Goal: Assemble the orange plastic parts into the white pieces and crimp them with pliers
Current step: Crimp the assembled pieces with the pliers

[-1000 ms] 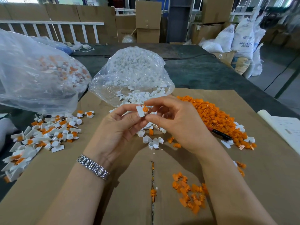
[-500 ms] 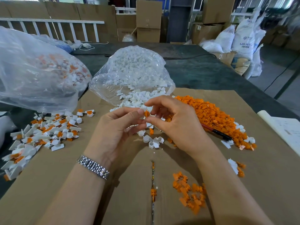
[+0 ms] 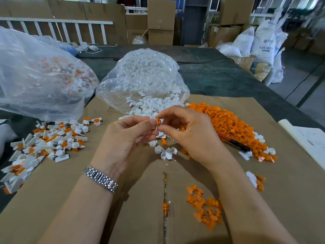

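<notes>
My left hand (image 3: 126,136) pinches a white piece (image 3: 152,118) at its fingertips; my right hand (image 3: 190,132), fingers curled, pinches an orange part (image 3: 158,121) against it, both raised above the tabletop (image 3: 228,78).

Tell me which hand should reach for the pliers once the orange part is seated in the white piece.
Probably the right hand. The pliers lie at the edge of the orange pile, just beside that wrist. The left hand pinches the white piece and would have to cross over.

Both grips (image 3: 156,125) raised, seemingly pinching
</notes>
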### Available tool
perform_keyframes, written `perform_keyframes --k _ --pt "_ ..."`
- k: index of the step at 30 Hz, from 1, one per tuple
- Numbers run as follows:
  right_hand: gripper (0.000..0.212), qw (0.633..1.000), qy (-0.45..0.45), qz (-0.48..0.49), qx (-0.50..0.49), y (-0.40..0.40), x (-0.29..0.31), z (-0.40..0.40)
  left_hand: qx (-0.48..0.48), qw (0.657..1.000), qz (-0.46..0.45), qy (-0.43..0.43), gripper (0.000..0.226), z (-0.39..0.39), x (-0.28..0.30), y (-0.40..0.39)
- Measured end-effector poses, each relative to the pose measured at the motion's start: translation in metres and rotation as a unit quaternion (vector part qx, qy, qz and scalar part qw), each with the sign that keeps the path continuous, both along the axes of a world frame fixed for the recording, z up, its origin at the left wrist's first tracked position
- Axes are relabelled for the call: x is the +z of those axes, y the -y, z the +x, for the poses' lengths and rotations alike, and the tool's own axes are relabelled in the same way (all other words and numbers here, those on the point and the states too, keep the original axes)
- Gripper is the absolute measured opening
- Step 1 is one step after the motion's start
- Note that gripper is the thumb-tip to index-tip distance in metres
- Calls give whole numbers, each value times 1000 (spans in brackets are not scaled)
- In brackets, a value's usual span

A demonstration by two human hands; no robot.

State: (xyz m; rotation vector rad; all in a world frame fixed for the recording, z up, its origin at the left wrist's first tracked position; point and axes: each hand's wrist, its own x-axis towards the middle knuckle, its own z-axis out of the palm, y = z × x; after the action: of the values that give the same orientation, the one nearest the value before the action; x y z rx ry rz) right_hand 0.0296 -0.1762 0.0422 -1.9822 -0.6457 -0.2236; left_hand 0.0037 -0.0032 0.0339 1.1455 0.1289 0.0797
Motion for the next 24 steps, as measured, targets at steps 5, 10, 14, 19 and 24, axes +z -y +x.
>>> perform_keyframes --k 5,10,14,19,24 --pt "36 923 -63 -267 -268 31 -1 16 36 999 -20 -3 10 2 0 -2" --pt "49 822 -202 -415 -333 42 -7 19 40 999 -19 3 20 3 -3 -5" --pt "33 835 -154 -418 -322 40 -6 17 55 998 -8 4 23 4 -4 -6" --pt "32 926 -116 -250 -257 39 7 10 70 997 -12 6 16 2 -3 -4" --pt "25 941 -339 -17 -10 21 28 -11 78 997 -24 19 15 0 0 2"
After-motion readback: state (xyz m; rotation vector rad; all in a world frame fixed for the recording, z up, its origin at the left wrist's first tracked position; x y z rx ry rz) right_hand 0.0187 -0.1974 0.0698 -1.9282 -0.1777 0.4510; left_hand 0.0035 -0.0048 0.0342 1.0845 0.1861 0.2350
